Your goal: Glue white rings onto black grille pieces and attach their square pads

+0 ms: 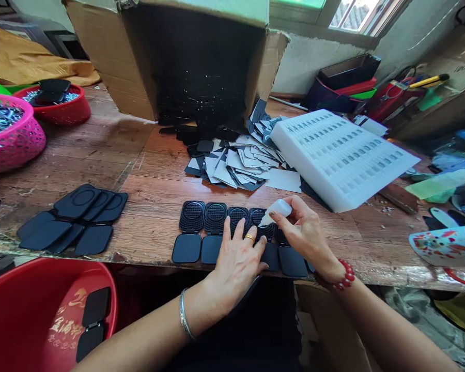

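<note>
My right hand (304,227) grips a small white squeeze bottle (281,207), tilted so its narrow nozzle points down at one of the black hinged cases (192,216). Several of these cases lie opened flat in a row along the table's front edge, gridded halves at the back and smooth lids (186,248) in front. My left hand (240,253) rests across the middle of the row, palm down with fingers stretched out. It covers parts of the cases beneath, and my right hand hides part of the row's right end.
Black cases (89,201) are piled on the left. Behind the row lie loose white and dark cards (236,165) and a white foam tray (333,155). A cardboard box (139,62) stands behind. Pink (15,144) and red baskets (70,111) hold metal parts. A red tub (31,310) sits below.
</note>
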The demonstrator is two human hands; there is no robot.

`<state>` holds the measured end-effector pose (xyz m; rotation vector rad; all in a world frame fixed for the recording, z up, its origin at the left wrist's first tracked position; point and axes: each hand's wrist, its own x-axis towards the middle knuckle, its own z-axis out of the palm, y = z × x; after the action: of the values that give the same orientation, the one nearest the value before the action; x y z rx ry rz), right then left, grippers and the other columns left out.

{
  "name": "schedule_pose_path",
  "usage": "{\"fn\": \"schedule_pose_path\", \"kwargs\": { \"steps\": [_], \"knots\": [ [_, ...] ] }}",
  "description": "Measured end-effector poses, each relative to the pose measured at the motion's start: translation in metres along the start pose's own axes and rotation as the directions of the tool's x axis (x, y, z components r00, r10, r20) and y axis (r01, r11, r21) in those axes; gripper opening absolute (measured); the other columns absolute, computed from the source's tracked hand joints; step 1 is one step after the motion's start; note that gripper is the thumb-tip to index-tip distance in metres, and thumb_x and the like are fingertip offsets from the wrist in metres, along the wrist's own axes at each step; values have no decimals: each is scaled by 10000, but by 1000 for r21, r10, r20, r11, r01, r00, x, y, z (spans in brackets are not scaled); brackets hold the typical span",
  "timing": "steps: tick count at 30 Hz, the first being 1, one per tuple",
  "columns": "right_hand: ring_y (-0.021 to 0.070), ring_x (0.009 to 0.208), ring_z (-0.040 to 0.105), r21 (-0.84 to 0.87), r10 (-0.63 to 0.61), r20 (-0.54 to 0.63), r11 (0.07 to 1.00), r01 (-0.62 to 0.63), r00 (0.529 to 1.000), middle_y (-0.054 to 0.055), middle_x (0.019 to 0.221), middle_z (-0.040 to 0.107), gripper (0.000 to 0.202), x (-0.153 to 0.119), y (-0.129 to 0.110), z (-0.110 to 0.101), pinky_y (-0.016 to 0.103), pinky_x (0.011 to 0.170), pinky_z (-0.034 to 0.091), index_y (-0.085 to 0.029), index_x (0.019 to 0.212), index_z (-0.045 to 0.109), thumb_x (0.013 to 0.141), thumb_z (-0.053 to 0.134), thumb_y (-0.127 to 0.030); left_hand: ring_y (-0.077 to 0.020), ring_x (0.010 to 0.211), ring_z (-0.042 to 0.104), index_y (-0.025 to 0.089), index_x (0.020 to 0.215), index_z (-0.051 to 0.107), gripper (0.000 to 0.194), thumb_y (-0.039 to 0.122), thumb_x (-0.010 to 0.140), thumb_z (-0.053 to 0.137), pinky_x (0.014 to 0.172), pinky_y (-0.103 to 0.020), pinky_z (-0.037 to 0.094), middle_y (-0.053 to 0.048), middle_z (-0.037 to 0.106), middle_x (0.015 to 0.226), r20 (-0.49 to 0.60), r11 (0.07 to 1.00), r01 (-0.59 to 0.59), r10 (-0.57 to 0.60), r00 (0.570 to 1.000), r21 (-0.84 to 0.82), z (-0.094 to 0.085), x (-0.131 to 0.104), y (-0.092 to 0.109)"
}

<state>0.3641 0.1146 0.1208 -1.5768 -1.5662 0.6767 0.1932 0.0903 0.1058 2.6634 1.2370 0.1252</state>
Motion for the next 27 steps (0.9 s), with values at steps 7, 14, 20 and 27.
{"fn": "schedule_pose_path", "kwargs": {
  "steps": [7, 14, 20, 27],
  "knots": [
    [143, 540, 460, -49, -77, -48, 996, 75, 996, -31, 631, 542, 191, 17, -8, 17, 284, 525, 352, -248, 779, 506, 823, 634, -384, -400, 1351, 445, 261, 1300, 625, 503, 520, 870, 661, 1117, -687, 283, -82, 620, 1362, -23, 1000, -8, 8, 1000, -7, 3, 1, -3],
    [142, 544, 469, -113, -96, -120, 990, 83, 988, -41, 615, 521, 171, 31, 3, 12, 293, 549, 361, -245, 778, 497, 813, 626, -350, -412, 1370, 420, 252, 1319, 612, 518, 513, 874, 658, 1123, -704, 268, -78, 612, 1376, -27, 1000, -6, 6, 1000, -21, 3, -1, -3],
    [161, 580, 519, -101, -34, -128, 995, 21, 991, -25, 655, 569, 185, 20, 16, -7, 299, 562, 398, -246, 820, 538, 810, 657, -388, -406, 1370, 424, 252, 1320, 609, 523, 514, 870, 662, 1125, -698, 269, -76, 603, 1394, -29, 1000, -8, 8, 1000, -1, 2, -1, -2],
    [176, 577, 569, 87, 148, -176, 987, -134, 973, -2, 675, 621, 278, 9, 23, -22, 311, 531, 460, -232, 850, 591, 761, 710, -468, -404, 1381, 417, 260, 1338, 592, 569, 561, 859, 652, 1119, -689, 282, -83, 581, 1424, -19, 1000, -25, 25, 1000, -6, 7, -2, -6]
  ]
}}
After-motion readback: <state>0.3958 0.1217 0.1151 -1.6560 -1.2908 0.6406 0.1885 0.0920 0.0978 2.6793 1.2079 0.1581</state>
